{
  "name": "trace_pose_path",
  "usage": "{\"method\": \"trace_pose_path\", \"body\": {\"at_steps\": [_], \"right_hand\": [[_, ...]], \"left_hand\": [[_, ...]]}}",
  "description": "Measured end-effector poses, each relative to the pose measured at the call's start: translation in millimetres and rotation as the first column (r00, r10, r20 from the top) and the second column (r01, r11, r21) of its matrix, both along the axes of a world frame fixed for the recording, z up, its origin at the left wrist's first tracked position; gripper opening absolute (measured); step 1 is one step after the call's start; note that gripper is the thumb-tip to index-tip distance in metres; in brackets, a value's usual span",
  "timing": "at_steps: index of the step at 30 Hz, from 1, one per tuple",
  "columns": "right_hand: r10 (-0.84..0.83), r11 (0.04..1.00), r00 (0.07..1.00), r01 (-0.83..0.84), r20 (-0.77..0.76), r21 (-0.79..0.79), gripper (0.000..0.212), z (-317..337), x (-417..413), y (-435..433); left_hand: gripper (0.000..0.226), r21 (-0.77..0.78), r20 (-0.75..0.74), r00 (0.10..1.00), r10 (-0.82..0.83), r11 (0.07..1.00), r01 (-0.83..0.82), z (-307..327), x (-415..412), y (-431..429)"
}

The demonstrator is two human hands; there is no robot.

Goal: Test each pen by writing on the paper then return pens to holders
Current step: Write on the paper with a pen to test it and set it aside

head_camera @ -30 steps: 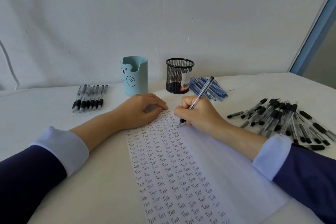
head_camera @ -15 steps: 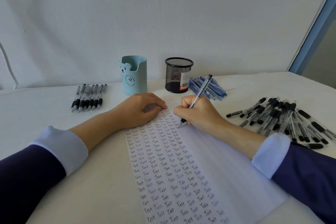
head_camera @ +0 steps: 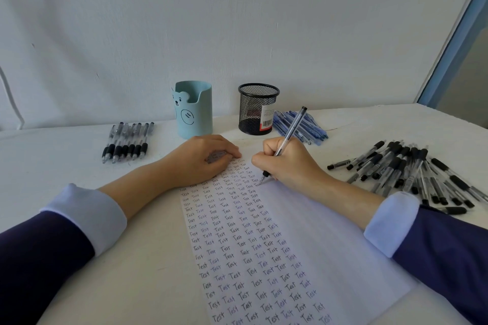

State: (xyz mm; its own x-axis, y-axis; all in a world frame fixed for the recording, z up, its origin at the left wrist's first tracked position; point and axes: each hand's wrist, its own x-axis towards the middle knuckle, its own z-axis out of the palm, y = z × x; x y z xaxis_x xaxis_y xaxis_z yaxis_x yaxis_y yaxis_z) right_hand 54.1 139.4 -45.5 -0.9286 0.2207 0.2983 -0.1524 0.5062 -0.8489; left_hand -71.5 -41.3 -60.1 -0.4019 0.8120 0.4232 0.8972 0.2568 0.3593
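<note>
Pen (head_camera: 289, 134) in play looks light, stiff and slick-barrelled, best pinched low at its dark grip. The right hand (head_camera: 287, 163) grips it there, tip touching the paper (head_camera: 317, 245) beside the written columns. The left hand (head_camera: 200, 161), loosely bent and holding nothing, rests on the sheet's far corner, near the right hand.

Plain white wall (head_camera: 237, 21) behind a white table (head_camera: 52, 150), blue frame (head_camera: 456, 42) at the right edge.
</note>
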Motion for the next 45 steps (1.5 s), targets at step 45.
{"method": "trace_pose_path", "body": {"at_steps": [45], "right_hand": [[-0.22,0.619,0.778,-0.355,0.589,0.701,0.037,59.0,22.5,84.3]], "left_hand": [[0.05,-0.088,0.184,0.976,0.117,0.991,-0.102,17.1,15.9,0.9]]}}
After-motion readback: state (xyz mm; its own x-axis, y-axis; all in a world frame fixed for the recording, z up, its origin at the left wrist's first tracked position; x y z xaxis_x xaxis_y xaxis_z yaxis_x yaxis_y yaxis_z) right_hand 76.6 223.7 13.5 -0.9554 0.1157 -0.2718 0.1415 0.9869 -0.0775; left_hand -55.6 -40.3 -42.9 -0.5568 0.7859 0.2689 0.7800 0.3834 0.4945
